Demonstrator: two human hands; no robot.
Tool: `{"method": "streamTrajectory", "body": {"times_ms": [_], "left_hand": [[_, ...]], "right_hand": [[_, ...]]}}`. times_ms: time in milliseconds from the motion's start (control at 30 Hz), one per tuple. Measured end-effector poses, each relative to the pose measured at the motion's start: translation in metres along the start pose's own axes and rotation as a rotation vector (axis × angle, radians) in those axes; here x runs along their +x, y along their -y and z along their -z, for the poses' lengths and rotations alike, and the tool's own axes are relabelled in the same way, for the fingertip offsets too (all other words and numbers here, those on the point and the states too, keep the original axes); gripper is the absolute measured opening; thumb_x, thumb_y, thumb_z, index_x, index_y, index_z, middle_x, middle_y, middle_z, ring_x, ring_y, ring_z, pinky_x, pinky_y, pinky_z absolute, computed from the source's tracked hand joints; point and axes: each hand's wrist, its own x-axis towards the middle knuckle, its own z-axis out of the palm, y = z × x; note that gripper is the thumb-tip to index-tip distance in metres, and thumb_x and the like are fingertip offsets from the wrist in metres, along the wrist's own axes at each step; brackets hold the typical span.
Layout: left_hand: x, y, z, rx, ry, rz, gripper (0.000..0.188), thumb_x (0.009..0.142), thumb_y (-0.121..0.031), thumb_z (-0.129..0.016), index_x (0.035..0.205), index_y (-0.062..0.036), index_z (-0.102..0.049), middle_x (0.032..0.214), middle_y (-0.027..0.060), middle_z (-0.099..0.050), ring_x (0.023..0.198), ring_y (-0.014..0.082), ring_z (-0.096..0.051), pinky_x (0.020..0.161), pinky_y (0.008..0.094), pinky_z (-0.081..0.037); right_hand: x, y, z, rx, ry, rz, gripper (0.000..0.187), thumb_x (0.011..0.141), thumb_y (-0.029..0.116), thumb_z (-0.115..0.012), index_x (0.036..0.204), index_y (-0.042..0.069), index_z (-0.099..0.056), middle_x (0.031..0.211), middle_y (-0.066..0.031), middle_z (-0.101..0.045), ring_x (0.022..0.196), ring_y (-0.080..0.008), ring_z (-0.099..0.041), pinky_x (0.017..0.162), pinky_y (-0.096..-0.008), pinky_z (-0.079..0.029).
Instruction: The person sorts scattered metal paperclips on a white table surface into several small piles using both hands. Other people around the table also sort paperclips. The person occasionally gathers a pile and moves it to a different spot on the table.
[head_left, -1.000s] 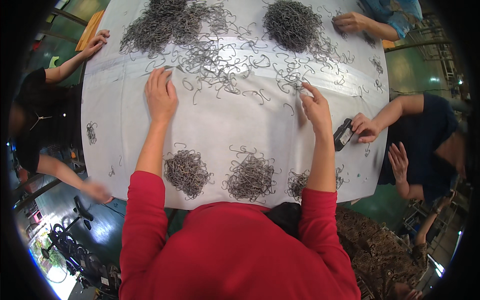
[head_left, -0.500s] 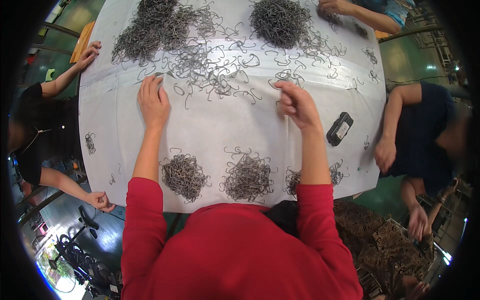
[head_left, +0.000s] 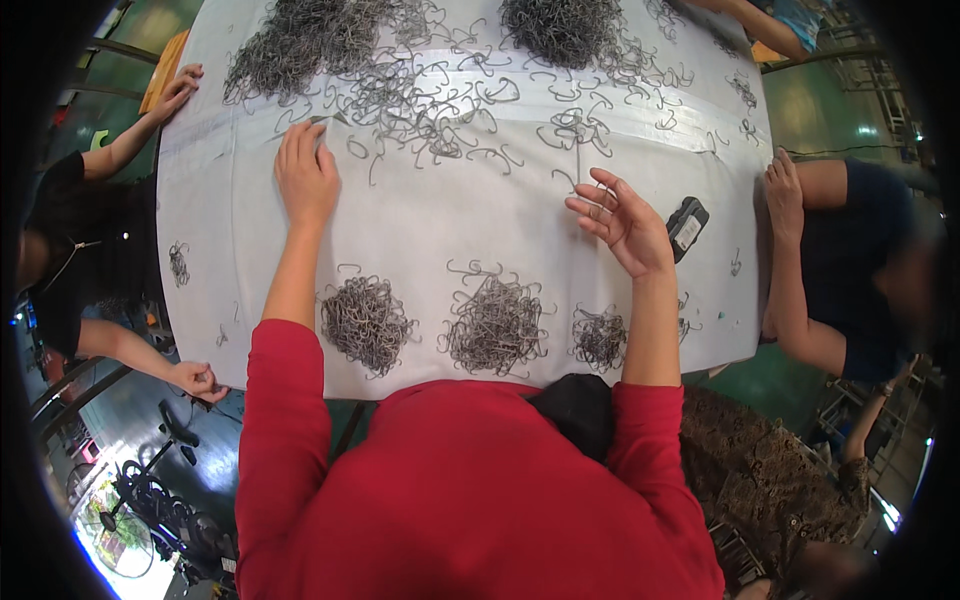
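Evidently, the right hand (head_left: 630,228) has turned palm-up and come away from the loose wire hooks (head_left: 385,95), towards which its forefinger pointed half a second earlier. Its fingers are parted and slackly curled; whether they hold a hook cannot be told. One hook lies just beyond their tips. For the work, this reads as a break in contact with the scatter. The left hand (head_left: 307,180) is unchanged: palm down, fingers nearly straight and close together, no hook visible in their hold, loose hooks ahead and to their right.

Well right of the right fingers, a co-worker's hand (head_left: 785,190) has shifted along the table edge.

Surface: white sheet (head_left: 440,220). Beyond the fingers, a left heap (head_left: 305,55) and a right heap (head_left: 560,35); nearer the body than the fingers, three smaller piles (head_left: 495,325). A black case (head_left: 688,228) sits just right of the right palm; contact uncertain.

Room: green floor (head_left: 810,110) far right of the fingers; a parked cycle (head_left: 180,520) far behind-left
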Motion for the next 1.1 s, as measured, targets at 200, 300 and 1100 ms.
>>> {"method": "streamTrajectory", "body": {"times_ms": [200,300,1100], "left_hand": [[0.000,0.001,-0.003,0.016,-0.014,-0.003,0.027,0.082,-0.012,-0.053,0.108,-0.0098,-0.059,0.118,0.0068,-0.056,0.118,0.0269,-0.047,0.100,0.0417,-0.033],[-0.003,0.003,-0.005,0.017,-0.022,0.006,0.026,0.082,-0.012,-0.052,0.107,-0.0103,-0.059,0.118,0.0061,-0.056,0.118,0.0261,-0.047,0.099,0.0417,-0.033],[0.000,-0.003,0.002,-0.003,-0.018,0.035,0.023,0.088,-0.014,-0.048,0.107,-0.0069,-0.058,0.120,0.0102,-0.055,0.122,0.0309,-0.043,0.101,0.0443,-0.031]], "right_hand": [[-0.023,-0.017,-0.021,-0.356,0.050,-0.013,0.027,0.097,0.016,-0.045,0.117,0.000,-0.053,0.099,-0.0103,-0.065,0.086,-0.0177,-0.067,0.071,-0.0251,-0.053],[-0.039,-0.029,-0.043,-0.477,0.149,-0.126,0.025,0.097,0.015,-0.047,0.117,0.001,-0.052,0.098,-0.0093,-0.065,0.084,-0.0170,-0.066,0.072,-0.0259,-0.052],[0.027,-0.054,-0.042,-1.410,-0.235,0.720,0.047,0.089,0.023,-0.056,0.132,0.007,-0.045,0.137,-0.0173,-0.043,0.128,-0.0348,-0.039,0.106,-0.0482,-0.030]]}}
